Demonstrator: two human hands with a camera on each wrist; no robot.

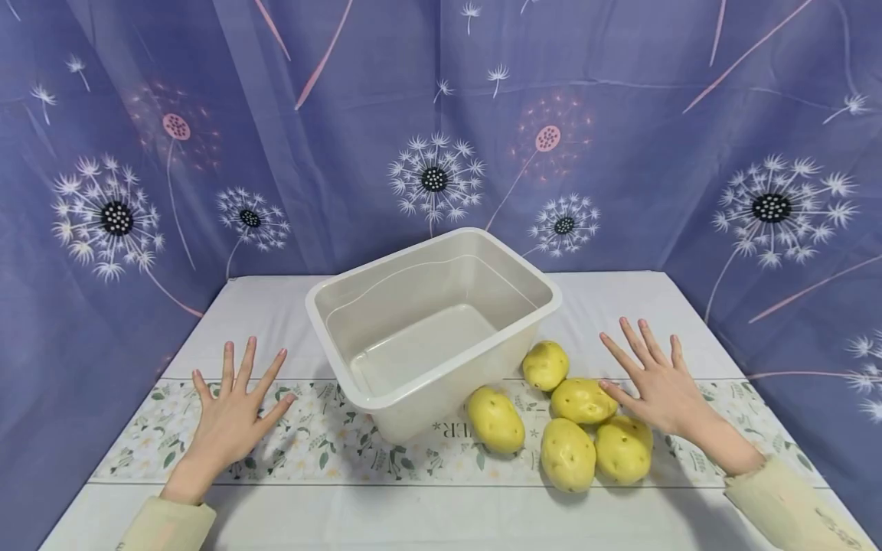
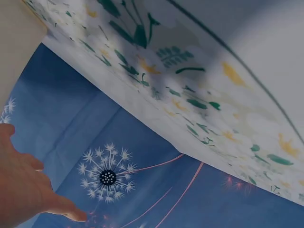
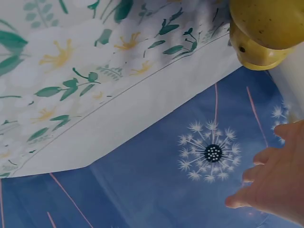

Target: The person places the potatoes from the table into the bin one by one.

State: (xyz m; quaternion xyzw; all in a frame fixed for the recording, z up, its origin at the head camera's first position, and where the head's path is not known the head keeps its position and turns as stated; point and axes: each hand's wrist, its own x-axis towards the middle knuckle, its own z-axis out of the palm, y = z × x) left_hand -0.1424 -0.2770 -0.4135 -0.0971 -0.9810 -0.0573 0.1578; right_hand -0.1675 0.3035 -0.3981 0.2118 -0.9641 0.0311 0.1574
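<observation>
An empty light-grey plastic tub (image 1: 441, 379) sits at an angle in the middle of the table. Several yellow potatoes (image 1: 568, 455) lie to its front right, one of them close to its wall. My left hand (image 1: 230, 421), fingers spread, is left of the tub and holds nothing; the left wrist view shows the same hand (image 2: 23, 185) at its edge. My right hand (image 1: 664, 390) is spread just right of the potatoes, its thumb tip at or over one; whether they touch I cannot tell. In the right wrist view, potatoes (image 3: 270, 21) appear above the hand (image 3: 280, 175).
A white table (image 1: 276, 516) carries a band of floral cloth (image 1: 296, 436) across it. Blue-purple curtains (image 1: 358, 153) with dandelion prints stand behind the table and along both sides.
</observation>
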